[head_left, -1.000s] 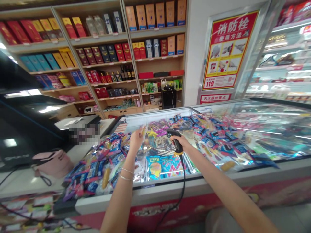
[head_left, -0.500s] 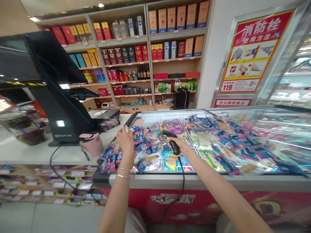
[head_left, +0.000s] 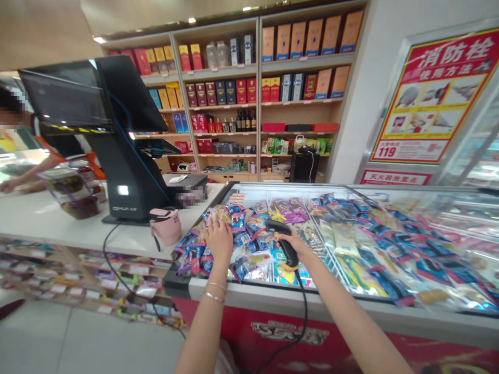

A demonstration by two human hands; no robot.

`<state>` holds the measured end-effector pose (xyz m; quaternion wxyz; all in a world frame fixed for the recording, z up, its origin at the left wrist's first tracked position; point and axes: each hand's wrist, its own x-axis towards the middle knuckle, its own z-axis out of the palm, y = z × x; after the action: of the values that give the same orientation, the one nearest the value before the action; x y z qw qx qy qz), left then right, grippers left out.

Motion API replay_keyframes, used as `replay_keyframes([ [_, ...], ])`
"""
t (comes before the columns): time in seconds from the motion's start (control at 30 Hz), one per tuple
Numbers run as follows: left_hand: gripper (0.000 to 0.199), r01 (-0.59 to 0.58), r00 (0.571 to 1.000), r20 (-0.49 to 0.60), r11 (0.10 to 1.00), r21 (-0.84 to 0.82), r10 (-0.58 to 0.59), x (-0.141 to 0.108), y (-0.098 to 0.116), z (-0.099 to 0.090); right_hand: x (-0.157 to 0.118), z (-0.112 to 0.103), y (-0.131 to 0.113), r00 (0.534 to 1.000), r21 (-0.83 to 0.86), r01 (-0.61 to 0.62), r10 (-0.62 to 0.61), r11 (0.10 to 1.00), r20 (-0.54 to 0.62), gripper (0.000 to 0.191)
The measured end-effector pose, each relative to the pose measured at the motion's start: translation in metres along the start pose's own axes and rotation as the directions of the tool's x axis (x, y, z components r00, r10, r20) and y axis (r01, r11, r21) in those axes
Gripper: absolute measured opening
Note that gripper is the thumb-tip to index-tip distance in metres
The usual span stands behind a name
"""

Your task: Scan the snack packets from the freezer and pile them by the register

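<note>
My right hand (head_left: 294, 245) grips a black barcode scanner (head_left: 286, 248) with yellow trim, its cable hanging down the front of the glass-topped chest freezer (head_left: 255, 289). The scanner's head points left, above the packets. With fingers stretched out, my left hand (head_left: 219, 239) lies on the heap of small packets at the left end of the freezer. A yellowish clear packet (head_left: 219, 212) shows just beyond its fingertips. Around it are blue and pink packets (head_left: 194, 253), and purple packets (head_left: 290, 210) lie farther back. What is beneath my left palm is hidden.
On the counter (head_left: 134, 236) at left stand a pink cup (head_left: 167, 227), a black checkout terminal (head_left: 134, 140) and stacked tubs (head_left: 76, 192). Another person's arm (head_left: 31, 174) rests behind them. Shelves (head_left: 259, 104) of boxes and bottles line the back wall.
My left hand has turned palm-down and flattened on the packets. The view has swung left, bringing another person into sight. My right hand still holds the scanner.
</note>
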<state>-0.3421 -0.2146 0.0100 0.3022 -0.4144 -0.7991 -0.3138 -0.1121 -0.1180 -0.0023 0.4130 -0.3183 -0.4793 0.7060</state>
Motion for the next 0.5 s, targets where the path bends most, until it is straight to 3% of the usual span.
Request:
replay_keyframes([
  [0.2, 0.046, 0.020, 0.999, 0.033, 1.000, -0.005, -0.020, 0.000, 0.003, -0.004, -0.001, 0.004, -0.001, 1.000, -0.036, 0.012, -0.012, 0.999, 0.017, 0.038],
  [0.5, 0.048, 0.018, 0.999, 0.037, 1.000, -0.004, -0.018, -0.002, 0.006, -0.011, -0.009, 0.002, -0.003, 0.999, 0.039, 0.041, -0.042, 0.998, 0.028, 0.036],
])
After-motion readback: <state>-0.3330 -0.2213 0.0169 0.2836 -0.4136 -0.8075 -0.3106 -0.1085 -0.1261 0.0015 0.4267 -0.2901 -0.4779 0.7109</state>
